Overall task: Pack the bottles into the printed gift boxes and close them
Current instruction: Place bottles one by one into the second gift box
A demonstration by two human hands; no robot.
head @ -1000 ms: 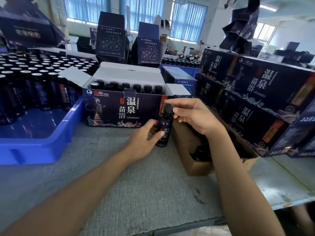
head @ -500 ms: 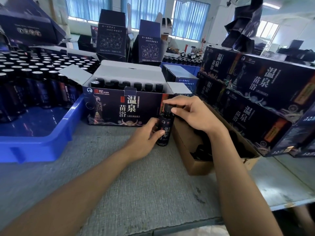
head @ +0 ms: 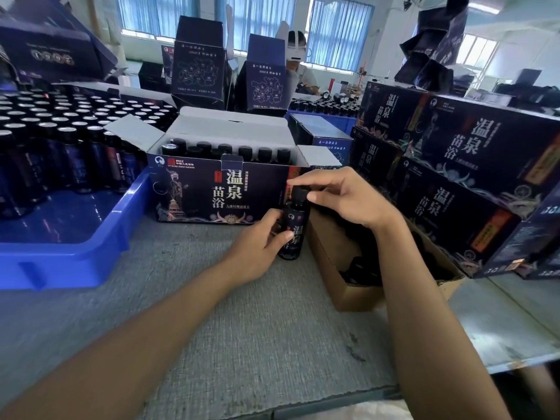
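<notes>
Little has shifted since a moment ago: my left hand (head: 257, 241) still grips the upright bottle (head: 295, 233). My right hand (head: 348, 198) seemingly pinches its cap (head: 300, 194). The bottle stands between the right near corner of the gift box (head: 212, 195) and the carton (head: 348, 289); the table (head: 242, 328) lies open nearer me.

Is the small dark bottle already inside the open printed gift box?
No, the left hand and right hand hold the bottle outside the box.

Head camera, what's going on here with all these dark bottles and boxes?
A person is packing at a grey table. Their left hand grips a dark bottle standing upright in front of the open printed gift box, while the right hand pinches its black cap. The box already holds rows of bottles, flaps up. More bottles wait in the blue tray at left.
</notes>
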